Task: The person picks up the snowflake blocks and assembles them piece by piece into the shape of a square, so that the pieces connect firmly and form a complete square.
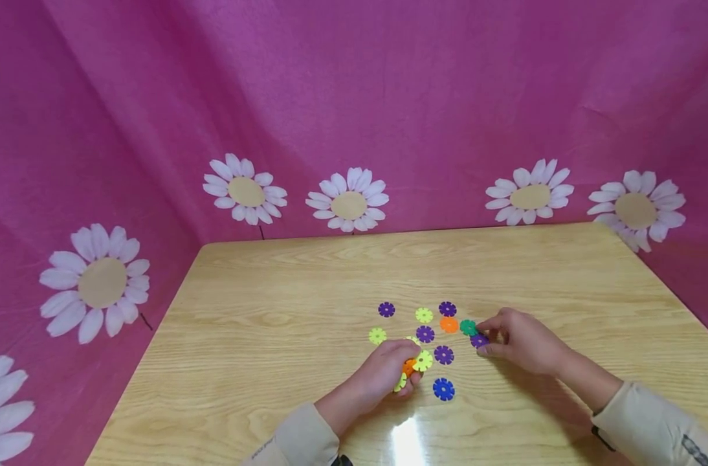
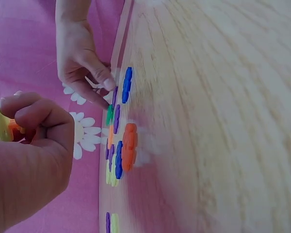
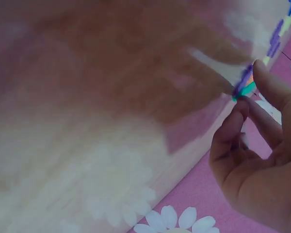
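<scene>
My left hand (image 1: 386, 370) grips several notched plastic discs, among them a yellow disc (image 1: 422, 360) and an orange disc (image 1: 409, 367). In the left wrist view they stick out from its curled fingers. At the right end of the scattered discs, my right hand (image 1: 529, 342) pinches a purple disc (image 1: 479, 340) between thumb and fingers, low over the table. A green disc (image 1: 468, 327) lies right beside it, near the index fingertip. In the right wrist view the purple disc (image 3: 243, 80) overlaps the green one (image 3: 248, 90).
Around the hands, loose discs lie flat on the wooden table (image 1: 261, 336): a blue disc (image 1: 444, 389) nearest me, an orange disc (image 1: 449, 325), several purple ones and a few yellow ones. A pink curtain (image 1: 389, 97) with white flowers hangs behind the table's far edge.
</scene>
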Demonstrator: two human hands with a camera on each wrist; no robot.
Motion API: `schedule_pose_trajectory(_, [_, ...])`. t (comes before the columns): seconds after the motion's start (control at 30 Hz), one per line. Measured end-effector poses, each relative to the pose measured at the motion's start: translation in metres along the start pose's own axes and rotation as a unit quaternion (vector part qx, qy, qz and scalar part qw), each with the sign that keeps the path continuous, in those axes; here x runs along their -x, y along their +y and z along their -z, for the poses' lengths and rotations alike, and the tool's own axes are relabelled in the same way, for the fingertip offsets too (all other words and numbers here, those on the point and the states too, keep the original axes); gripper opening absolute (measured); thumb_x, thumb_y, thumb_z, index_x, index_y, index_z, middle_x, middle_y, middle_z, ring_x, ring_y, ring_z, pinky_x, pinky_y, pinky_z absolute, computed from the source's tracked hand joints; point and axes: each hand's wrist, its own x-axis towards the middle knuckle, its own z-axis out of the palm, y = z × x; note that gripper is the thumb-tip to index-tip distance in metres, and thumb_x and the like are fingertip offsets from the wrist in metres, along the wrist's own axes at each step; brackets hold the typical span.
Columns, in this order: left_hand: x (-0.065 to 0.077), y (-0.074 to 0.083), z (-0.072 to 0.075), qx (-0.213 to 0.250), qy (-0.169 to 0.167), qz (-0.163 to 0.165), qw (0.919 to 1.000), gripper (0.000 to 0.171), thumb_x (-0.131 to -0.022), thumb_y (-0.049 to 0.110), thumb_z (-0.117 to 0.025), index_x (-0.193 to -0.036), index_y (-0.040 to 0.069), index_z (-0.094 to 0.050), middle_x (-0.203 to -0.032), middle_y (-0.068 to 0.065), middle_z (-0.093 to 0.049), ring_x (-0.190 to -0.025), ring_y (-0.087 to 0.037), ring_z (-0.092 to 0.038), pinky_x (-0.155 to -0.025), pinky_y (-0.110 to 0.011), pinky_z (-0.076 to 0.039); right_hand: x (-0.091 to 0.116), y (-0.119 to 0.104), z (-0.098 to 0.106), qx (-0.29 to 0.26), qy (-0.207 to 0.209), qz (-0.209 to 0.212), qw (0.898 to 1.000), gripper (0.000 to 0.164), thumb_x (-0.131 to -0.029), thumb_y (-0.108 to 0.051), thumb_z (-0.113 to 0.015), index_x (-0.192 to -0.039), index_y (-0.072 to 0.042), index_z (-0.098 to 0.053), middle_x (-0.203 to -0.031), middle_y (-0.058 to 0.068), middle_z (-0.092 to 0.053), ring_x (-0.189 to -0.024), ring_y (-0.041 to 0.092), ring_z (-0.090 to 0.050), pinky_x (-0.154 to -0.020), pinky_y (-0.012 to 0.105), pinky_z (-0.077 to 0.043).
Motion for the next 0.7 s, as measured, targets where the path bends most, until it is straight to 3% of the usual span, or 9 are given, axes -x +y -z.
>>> schedule_pose_trajectory(0.17, [0.0, 0.0, 0.002, -0.004, -0.006, 0.004, 1.0, 0.027, -0.106, 0.025, -0.039, -0.092, 0.011, -0.058, -0.065, 0.0, -0.052, -0.047, -0.01, -0.04, -0.047, -0.017, -0.037, 0.002, -0.002, -0.004, 0.037, 0.023, -0.019, 0.999, 0.034, -0.08, -0.022, -0.084, -0.105, -0.001, -0.076, -0.084, -0.002, -0.062, -0.074, 0.01, -0.051, -0.063, 0.024, -0.044])
schedule_pose_trajectory(0.37, [0.0, -0.001, 0.003, -0.004, -0.01, 0.004, 0.9999, 0.029, -0.106, 0.025, -0.038, -0.09, 0.011, -0.058, -0.065, 0.0, -0.052, -0.048, -0.01, -0.04, -0.048, -0.017, -0.037, 0.003, -0.004, -0.009, 0.033, 0.035, -0.089, 0.995, 0.039, -0.079, -0.039, -0.083, -0.095, -0.005, -0.073, -0.074, -0.001, -0.058, -0.069, 0.014, -0.046, -0.06, 0.028, -0.037])
schedule_pose_trajectory(0.43, [0.0, -0.001, 0.003, -0.006, -0.009, 0.005, 0.9999, 0.029, -0.106, 0.025, -0.038, -0.091, 0.011, -0.058, -0.065, 0.0, -0.052, -0.048, -0.01, -0.04, -0.048, -0.017, -0.038, 0.004, -0.005, -0.011, 0.04, 0.042, -0.106, 0.993, 0.04, -0.08, -0.042, -0.082, -0.093, -0.005, -0.074, -0.075, -0.001, -0.059, -0.069, 0.014, -0.049, -0.06, 0.029, -0.04])
schedule_pose_trajectory(0.6, [0.0, 0.0, 0.003, -0.007, -0.005, -0.004, 1.0, 0.028, -0.106, 0.025, -0.039, -0.09, 0.011, -0.058, -0.064, 0.0, -0.052, -0.047, -0.011, -0.04, -0.048, -0.018, -0.037, 0.008, -0.012, -0.014, 0.065, 0.069, -0.101, 0.99, 0.039, -0.08, -0.038, -0.082, -0.099, -0.005, -0.078, -0.085, 0.002, -0.066, -0.077, 0.016, -0.057, -0.064, 0.037, -0.05])
schedule_pose_trajectory(0.7, [0.0, -0.001, 0.002, -0.004, 0.0, -0.005, 1.0, 0.028, -0.105, 0.025, -0.04, -0.089, 0.01, -0.057, -0.064, 0.0, -0.052, -0.048, -0.011, -0.04, -0.048, -0.018, -0.038, 0.007, -0.014, -0.016, 0.059, 0.067, -0.098, 0.991, 0.032, -0.082, -0.032, -0.082, -0.1, -0.005, -0.078, -0.085, 0.001, -0.066, -0.078, 0.016, -0.057, -0.066, 0.036, -0.049])
